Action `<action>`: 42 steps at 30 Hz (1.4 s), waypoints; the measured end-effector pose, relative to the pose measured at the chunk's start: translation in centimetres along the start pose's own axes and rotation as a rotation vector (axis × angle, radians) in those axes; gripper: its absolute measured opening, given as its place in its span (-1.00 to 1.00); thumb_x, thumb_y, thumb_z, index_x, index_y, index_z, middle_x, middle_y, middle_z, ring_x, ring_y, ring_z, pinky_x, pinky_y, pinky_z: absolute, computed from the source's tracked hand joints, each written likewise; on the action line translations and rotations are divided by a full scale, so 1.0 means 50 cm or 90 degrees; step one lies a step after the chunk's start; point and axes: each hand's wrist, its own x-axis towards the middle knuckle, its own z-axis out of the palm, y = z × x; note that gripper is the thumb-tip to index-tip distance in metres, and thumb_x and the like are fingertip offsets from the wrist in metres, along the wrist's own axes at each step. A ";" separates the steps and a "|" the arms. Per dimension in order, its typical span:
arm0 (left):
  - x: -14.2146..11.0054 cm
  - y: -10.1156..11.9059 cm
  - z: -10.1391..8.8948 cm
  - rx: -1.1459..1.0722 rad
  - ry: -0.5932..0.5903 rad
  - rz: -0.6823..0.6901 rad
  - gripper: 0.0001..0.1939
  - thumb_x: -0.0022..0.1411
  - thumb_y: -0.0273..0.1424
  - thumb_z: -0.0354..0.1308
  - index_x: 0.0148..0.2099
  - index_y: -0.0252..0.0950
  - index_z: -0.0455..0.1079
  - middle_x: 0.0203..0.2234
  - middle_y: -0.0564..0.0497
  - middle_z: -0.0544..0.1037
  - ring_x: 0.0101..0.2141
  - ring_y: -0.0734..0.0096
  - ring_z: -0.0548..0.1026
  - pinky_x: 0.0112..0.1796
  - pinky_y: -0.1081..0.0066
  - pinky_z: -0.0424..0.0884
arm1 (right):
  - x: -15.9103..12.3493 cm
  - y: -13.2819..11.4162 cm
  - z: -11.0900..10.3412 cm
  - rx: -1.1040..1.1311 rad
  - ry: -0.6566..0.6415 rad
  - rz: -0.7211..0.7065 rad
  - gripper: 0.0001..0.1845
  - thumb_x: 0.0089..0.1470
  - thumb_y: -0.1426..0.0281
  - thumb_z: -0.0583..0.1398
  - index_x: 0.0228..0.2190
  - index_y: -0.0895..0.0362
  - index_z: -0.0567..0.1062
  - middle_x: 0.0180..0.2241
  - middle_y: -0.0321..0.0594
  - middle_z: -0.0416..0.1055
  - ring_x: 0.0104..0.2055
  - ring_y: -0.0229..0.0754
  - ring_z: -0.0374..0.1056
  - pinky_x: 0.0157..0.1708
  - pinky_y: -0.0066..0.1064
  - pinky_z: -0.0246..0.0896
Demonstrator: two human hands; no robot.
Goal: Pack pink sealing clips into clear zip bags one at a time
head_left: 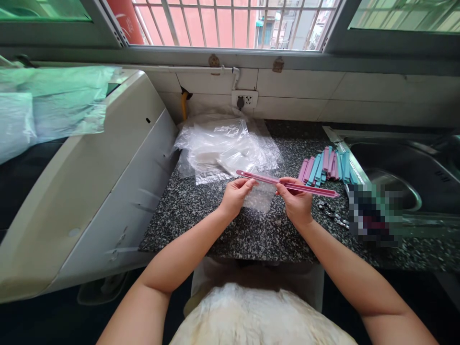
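Observation:
A long pink bag sealing clip point(319, 190) is spread open between my hands, above the counter. My right hand point(297, 201) grips it near its middle, thumb and fingers closed around it. My left hand point(235, 195) pinches the top edge of a small clear plastic bag point(259, 201) just under the clip's left half. The bag hangs down between both hands. Part of the clip is hidden behind my right fingers. Right of my hands lies a pile of pink and blue bag clips point(321, 166).
Several clear plastic bags point(224, 148) lie heaped behind my hands on the speckled counter point(201, 211). A metal sink point(388, 158) is at the right, with a small chain point(334, 214) and a blurred-out object point(375, 218) near it. A pale machine housing point(118, 158) stands left.

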 end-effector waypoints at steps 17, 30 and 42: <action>-0.006 0.008 0.006 0.017 0.023 0.009 -0.69 -0.16 -0.17 0.28 -0.56 -0.36 0.50 -0.77 0.15 0.20 -0.63 0.60 0.11 -0.53 0.47 0.04 | -0.002 -0.005 0.002 0.017 0.001 0.010 -0.76 -0.20 0.28 0.33 -0.42 0.11 0.50 -0.53 -0.33 0.44 -0.55 -0.29 0.35 -0.51 -0.41 0.37; 0.003 -0.011 0.003 -0.049 0.009 -0.027 -0.64 -0.20 -0.13 0.29 -0.52 -0.36 0.41 -0.73 0.16 0.22 -0.65 0.64 0.08 -0.57 0.49 -0.04 | -0.001 -0.009 0.003 0.001 0.002 0.002 -0.79 -0.18 0.28 0.31 -0.44 0.10 0.48 -0.54 -0.33 0.43 -0.58 -0.30 0.35 -0.53 -0.42 0.36; 0.011 -0.015 -0.002 -0.071 0.018 -0.042 -0.65 -0.21 -0.18 0.30 -0.62 -0.32 0.25 -0.77 0.17 0.22 -0.66 0.64 0.12 -0.56 0.50 0.03 | -0.007 -0.017 0.005 -0.008 -0.007 0.021 -0.76 -0.19 0.26 0.31 -0.43 0.10 0.48 -0.53 -0.33 0.44 -0.55 -0.29 0.36 -0.49 -0.40 0.36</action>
